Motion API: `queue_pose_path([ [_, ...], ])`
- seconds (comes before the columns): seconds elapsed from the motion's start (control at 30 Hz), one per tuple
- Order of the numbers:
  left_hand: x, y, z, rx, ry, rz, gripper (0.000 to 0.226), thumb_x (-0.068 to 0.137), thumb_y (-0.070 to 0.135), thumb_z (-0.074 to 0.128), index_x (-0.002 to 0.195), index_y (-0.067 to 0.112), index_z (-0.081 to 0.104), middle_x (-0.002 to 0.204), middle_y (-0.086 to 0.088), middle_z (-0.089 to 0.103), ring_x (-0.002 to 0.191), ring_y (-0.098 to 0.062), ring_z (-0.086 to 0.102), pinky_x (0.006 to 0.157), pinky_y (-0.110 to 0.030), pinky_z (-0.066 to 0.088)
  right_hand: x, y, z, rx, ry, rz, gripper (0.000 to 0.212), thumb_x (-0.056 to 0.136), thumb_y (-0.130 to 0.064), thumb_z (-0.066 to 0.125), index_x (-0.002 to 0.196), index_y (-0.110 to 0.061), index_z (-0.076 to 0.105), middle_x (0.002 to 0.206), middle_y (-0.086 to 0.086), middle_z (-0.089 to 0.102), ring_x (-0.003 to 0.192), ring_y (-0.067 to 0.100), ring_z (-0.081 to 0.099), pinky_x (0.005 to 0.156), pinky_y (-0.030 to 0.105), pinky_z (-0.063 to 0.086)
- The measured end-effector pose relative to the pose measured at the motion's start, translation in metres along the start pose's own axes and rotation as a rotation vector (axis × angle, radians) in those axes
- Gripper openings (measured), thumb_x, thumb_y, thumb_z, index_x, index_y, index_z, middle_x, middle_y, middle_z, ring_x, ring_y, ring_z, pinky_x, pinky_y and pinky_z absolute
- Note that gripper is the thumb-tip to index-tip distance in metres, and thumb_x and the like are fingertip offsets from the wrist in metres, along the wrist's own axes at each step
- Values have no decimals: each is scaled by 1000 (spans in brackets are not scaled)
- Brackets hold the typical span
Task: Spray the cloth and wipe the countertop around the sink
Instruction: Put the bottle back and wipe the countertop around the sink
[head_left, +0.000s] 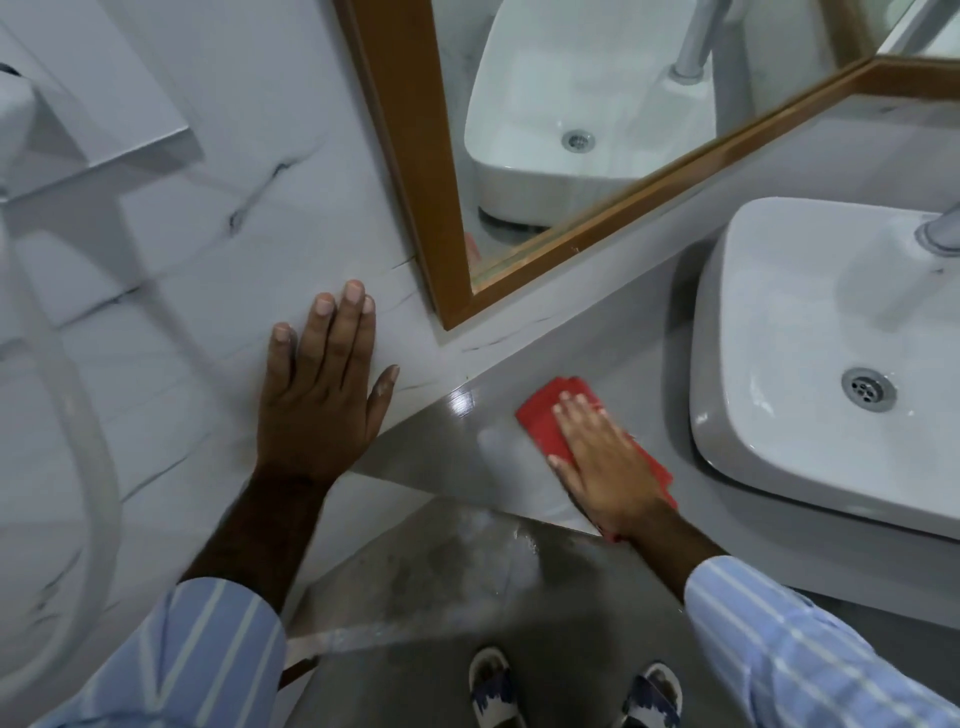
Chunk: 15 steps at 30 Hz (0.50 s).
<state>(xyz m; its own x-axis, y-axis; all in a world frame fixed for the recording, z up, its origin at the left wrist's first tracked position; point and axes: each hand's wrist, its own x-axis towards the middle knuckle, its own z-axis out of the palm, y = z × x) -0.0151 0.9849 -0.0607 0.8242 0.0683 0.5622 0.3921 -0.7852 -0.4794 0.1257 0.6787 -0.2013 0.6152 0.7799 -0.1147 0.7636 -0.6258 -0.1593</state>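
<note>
the right hand (605, 462) is lying flat, palm down, on the red cloth (545, 415), fingers together and stretched out rather than curled, so the grip is not closing around anything; it is pressing the cloth onto the grey counter (498, 452) instead of pinching it. the cloth is sitting on the strip of counter to the left of the white sink (779, 322), near the corner where the counter is meeting the marbled wall (208, 260), with its far edge showing past the fingertips and a strip trailing out under the wrist. its long axis is running diagonally, from the front edge of the counter back toward the wall, roughly in line with the forearm. the left hand (322, 389) is spreading open and flat against the wall, holding nothing and seemingly bracing the body. the sink is lying to the right of the cloth, apart from it, with a band of bare counter between them, and the right hand is clearly the nearer one to it. a glossy patch on the counter just left of the cloth is suggesting wetness there. judging from this, the wiping is under way, and the next stroke is likely calling for a sweep rightward toward the sink's base or back along the mirror frame (597, 218). no spray bottle is showing.
</note>
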Motion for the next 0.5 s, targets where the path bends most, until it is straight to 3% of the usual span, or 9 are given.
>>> queue_pose_path([
  [0.1,-1,3,1,0,-3,-11,81,104,49,44,163,5,13,170,-14,4,160,-26,-12,129,-47,-6,25,-36,-2,68,59,367,72,106,-52,15,164,-9,13,173,11,14,160,28,8,130,47,13],
  [0.17,-1,4,1,1,-15,-15,81,104,50,43,163,4,11,169,-14,3,159,-27,-13,128,-48,-6,49,-74,-5,171,67,364,72,106,-51,22,164,-10,13,173,11,14,160,29,10,131,49,9],
  [0.23,-1,5,1,-4,-32,-13,80,105,49,42,163,3,11,169,-15,0,159,-27,-15,128,-49,-8,63,-111,-6,219,37,213,72,106,-51,33,164,-12,14,172,9,12,159,28,9,127,44,-2],
  [0.3,-1,5,0,8,-38,-20,79,105,48,42,163,2,14,169,-16,1,159,-26,-15,128,-49,-9,64,-135,1,104,-3,-21,71,108,-52,28,164,-11,14,173,11,13,160,29,8,124,40,-8],
  [0.43,0,7,-5,0,-63,-37,79,105,48,42,163,3,13,169,-16,7,159,-25,-15,128,-48,-10,34,-104,11,-64,-111,-494,69,107,-51,30,163,-12,21,172,10,22,160,27,15,129,43,3],
  [0.5,0,7,-7,-25,-90,-47,79,105,48,42,163,3,12,169,-16,8,159,-24,-15,128,-47,-11,14,-61,6,-51,-109,-508,71,106,-54,34,163,-13,23,171,7,22,160,23,13,131,43,9],
])
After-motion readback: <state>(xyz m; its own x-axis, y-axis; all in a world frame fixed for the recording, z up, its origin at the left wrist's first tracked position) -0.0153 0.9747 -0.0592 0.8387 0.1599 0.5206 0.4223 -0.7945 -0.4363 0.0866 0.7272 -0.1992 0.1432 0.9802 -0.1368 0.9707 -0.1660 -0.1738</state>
